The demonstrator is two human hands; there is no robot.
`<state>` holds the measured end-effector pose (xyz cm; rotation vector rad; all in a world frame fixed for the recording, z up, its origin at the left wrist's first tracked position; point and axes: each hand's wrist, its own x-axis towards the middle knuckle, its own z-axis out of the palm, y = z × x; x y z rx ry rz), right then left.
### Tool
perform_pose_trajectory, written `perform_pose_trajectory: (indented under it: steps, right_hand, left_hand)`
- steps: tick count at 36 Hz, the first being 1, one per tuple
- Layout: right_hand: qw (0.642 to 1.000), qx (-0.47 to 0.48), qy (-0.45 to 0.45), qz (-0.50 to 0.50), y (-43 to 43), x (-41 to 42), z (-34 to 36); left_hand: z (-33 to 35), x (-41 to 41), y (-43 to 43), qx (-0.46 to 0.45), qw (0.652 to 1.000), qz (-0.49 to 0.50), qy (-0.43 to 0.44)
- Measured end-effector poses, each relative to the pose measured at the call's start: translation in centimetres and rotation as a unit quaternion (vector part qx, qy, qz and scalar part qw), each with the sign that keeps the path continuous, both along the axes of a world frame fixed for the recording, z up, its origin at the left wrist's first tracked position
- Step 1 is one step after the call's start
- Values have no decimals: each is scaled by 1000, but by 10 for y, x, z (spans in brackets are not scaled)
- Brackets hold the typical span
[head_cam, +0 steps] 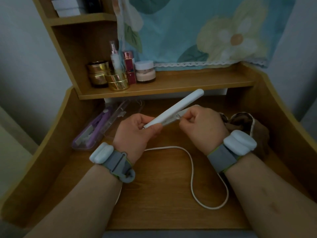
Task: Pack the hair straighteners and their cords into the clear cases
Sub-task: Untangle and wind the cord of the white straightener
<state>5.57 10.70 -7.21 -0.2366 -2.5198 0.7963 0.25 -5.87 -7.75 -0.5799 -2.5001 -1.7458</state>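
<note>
White straightener gripped by left hand, pinched by right hand fingers; no legible branding.

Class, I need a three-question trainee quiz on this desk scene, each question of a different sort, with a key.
1. True or false: the white hair straightener lies flat on the desk.
2. Multiple choice: the purple hair straightener is A) on the shelf, B) in the clear case at the desk's left, C) held by the right hand.
3. Fill in: the white cord lies in a loose ___ on the desk between the forearms.

Key:
1. False; the left hand grips its near end and the right hand pinches it further along, holding it above the desk.
2. B.
3. Loop.
</note>
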Motion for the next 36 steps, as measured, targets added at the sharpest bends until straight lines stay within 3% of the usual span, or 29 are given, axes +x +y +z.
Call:
perform_pose_trajectory:
  steps: [5,11,22,36]
  right_hand:
    - [998,-32,48,-30,7,3,0]
    - [1000,-2,23,5,2,3,-1]
    - [999,-16,-42,12,-1,1,0]
    - [999,29,-33,15,-1,3,1]
  left_hand:
    - [1,0,2,46,998,-25,-41]
    - [3,-3,-1,80,991,-35,-101]
    - [4,0,0,93,990,-44,-96]
    - [4,0,2,107,988,-36,-101]
